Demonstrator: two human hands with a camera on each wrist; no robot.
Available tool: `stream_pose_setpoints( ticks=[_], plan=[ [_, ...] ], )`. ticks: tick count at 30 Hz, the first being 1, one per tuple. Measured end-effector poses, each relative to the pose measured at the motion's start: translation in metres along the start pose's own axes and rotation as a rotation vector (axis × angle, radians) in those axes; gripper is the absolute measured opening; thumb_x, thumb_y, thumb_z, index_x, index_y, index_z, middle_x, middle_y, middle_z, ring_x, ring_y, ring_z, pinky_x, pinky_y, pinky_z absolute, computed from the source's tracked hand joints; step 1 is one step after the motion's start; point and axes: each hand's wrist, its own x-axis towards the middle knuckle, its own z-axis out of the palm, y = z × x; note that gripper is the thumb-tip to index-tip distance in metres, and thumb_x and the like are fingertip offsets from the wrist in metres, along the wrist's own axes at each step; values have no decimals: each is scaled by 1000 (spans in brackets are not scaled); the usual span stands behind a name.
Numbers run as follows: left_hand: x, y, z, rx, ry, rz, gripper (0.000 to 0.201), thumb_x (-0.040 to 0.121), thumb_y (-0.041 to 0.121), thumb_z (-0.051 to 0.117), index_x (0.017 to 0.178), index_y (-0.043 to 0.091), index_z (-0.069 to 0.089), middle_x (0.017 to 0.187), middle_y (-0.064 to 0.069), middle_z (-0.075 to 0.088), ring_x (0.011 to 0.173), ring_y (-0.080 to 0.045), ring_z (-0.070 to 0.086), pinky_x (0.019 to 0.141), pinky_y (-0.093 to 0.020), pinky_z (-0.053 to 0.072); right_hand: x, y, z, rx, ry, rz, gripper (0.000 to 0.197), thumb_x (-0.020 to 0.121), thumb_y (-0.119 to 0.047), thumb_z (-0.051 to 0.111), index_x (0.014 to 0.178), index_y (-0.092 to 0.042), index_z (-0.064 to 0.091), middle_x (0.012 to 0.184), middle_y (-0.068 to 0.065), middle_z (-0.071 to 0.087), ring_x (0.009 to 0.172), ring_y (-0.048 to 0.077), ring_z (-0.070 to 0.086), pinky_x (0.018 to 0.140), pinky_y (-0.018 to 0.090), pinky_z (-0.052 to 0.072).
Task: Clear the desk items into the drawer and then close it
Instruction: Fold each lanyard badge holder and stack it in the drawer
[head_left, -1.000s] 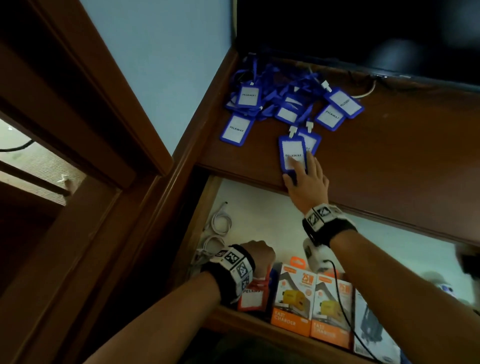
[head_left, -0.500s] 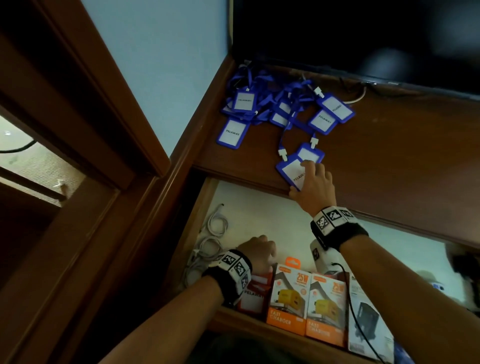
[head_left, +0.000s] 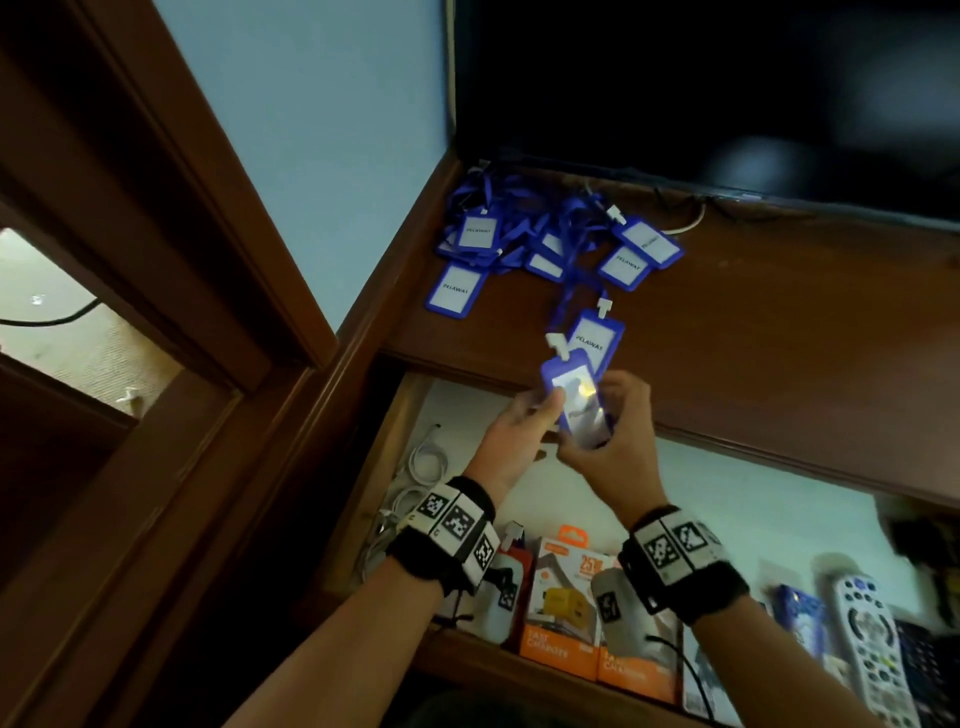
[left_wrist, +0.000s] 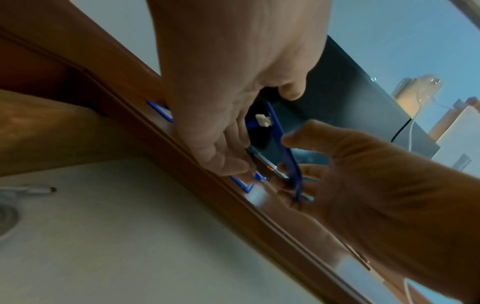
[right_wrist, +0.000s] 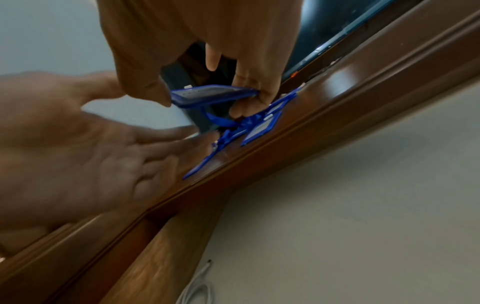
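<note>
My right hand (head_left: 623, 441) pinches a blue badge holder (head_left: 574, 402) by its edges and holds it tilted just above the front edge of the wooden desk top (head_left: 779, 322). Its blue lanyard trails back to a pile of similar badge holders (head_left: 545, 244) in the desk's far left corner. In the right wrist view the badge holder (right_wrist: 213, 93) sits between thumb and fingers. My left hand (head_left: 519, 431) is raised beside it, fingers straight and touching its left edge. Another badge holder (head_left: 592, 335) lies flat just behind. The drawer (head_left: 727, 499) stands open below.
The drawer holds orange charger boxes (head_left: 561, 608) at its front, a coiled white cable (head_left: 421, 467) on the left and a remote control (head_left: 867, 644) on the right. A dark screen (head_left: 727, 104) stands at the desk's back. A wooden door frame (head_left: 182, 208) rises at left.
My right hand dragged one badge holder to the desk's front edge and lifted it. My left hand came up out of the drawer to meet it.
</note>
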Motion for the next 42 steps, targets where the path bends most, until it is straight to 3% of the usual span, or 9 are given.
stream_pose_setpoints(
  ticks=[3, 8, 17, 20, 24, 28, 31, 36, 42],
  plan=[
    [2, 8, 5, 13, 111, 83, 33, 91, 18, 62, 124, 22, 55, 111, 0, 65, 103, -18, 63, 85, -30, 52, -8, -17, -2, 47, -97, 17, 71, 65, -9, 81, 120, -20, 37, 109, -1, 50, 100, 8, 54, 78, 16, 48],
    [-9, 18, -3, 47, 122, 147, 38, 89, 5, 61, 125, 15, 51, 93, 7, 61, 79, -3, 59, 58, -10, 48, 5, -33, -20, 254, -72, 164, 49, 81, 1, 65, 120, -13, 40, 103, 12, 56, 91, 14, 57, 75, 29, 49],
    [-50, 42, -25, -50, -255, 213, 43, 86, -3, 60, 125, 16, 53, 110, -10, 67, 96, -20, 65, 79, -29, 55, 17, -61, -24, 484, -404, 140, 65, 78, 1, 55, 138, -23, 42, 137, -1, 48, 113, 20, 56, 76, 32, 55],
    [-55, 47, -27, -138, -257, 288, 48, 81, 3, 63, 127, 13, 52, 110, -14, 67, 97, -25, 65, 79, -34, 55, 15, -76, -16, 584, -450, 237, 56, 68, -39, 76, 116, -15, 58, 105, 1, 69, 90, 15, 67, 71, 28, 53],
    [-57, 56, -36, -270, -171, 395, 49, 82, 5, 60, 129, 15, 51, 117, -14, 65, 100, -28, 63, 85, -40, 54, 16, -82, -16, 454, -388, 235, 29, 81, -24, 57, 89, 4, 61, 77, 12, 66, 70, 25, 58, 67, 37, 44],
    [-55, 63, -43, -405, -92, 453, 50, 83, 7, 59, 132, 11, 49, 114, -13, 65, 100, -25, 60, 89, -43, 49, 12, -83, -31, 363, -323, 148, 27, 94, -21, 52, 70, -12, 62, 64, 5, 61, 64, 18, 53, 65, 33, 40],
    [-57, 65, -39, -423, -78, 473, 44, 84, 8, 58, 126, 15, 53, 105, -5, 68, 93, -17, 63, 80, -33, 54, 6, -87, -43, 373, -250, 106, 26, 91, -26, 52, 68, -21, 63, 80, 3, 70, 89, 31, 60, 82, 40, 47],
    [-63, 64, -13, -454, -64, 456, 49, 83, 9, 60, 131, 12, 49, 108, -7, 66, 95, -18, 63, 80, -31, 54, -5, -106, -63, 575, -233, 191, 24, 95, -17, 43, 74, -7, 49, 52, 6, 35, 42, 14, 33, 43, 21, 31],
    [-76, 60, 21, -423, -17, 410, 44, 86, 9, 57, 129, 17, 49, 119, -15, 61, 102, -23, 61, 84, -37, 54, -30, -105, -74, 582, -287, 304, 29, 95, -41, 45, 76, -23, 58, 55, 1, 31, 43, 10, 19, 42, 25, 14]
  ],
)
